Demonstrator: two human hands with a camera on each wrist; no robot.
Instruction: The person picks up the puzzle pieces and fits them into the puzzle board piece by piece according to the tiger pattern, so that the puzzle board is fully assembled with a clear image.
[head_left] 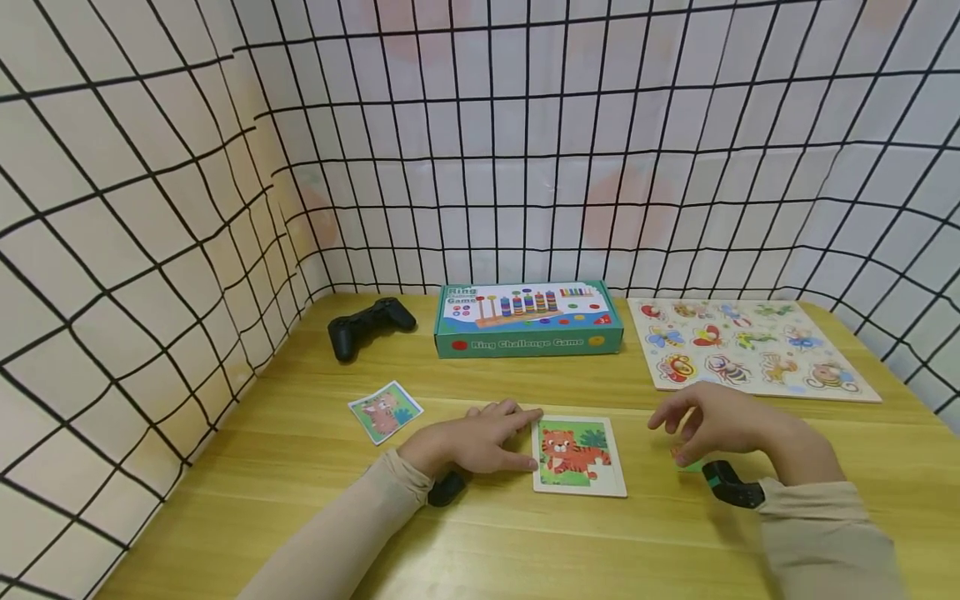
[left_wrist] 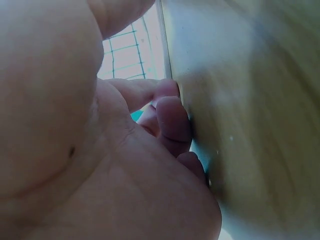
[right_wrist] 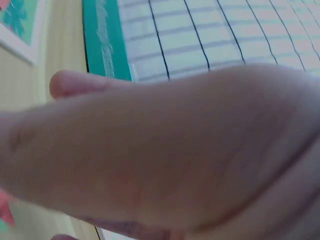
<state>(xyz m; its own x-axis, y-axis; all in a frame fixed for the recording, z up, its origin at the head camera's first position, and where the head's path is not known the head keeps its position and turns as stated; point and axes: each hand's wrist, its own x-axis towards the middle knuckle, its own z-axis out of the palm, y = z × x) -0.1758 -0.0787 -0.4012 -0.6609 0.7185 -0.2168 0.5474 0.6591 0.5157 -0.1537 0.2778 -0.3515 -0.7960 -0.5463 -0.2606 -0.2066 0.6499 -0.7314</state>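
Note:
A square tiger jigsaw puzzle (head_left: 573, 454) lies in its pale frame at the middle of the table, with a bare, piece-shaped gap at its lower right. My left hand (head_left: 476, 439) rests on the table, index finger and thumb spread against the puzzle's left edge. To the right, my right hand (head_left: 723, 423) hovers with bent fingers and a gap between thumb and index finger. Partly hidden under that thumb is a small orange and green puzzle piece (head_left: 690, 466); a red and green bit of it shows in the right wrist view. Nothing is seen pinched.
A tiger picture card (head_left: 386, 412) lies left of the left hand. Behind it is a black game controller (head_left: 371, 327). A green Ring Challenge Game box (head_left: 528, 321) stands at the back, beside a wooden insect puzzle board (head_left: 738, 346). Black wire mesh (head_left: 525, 167) encloses the table.

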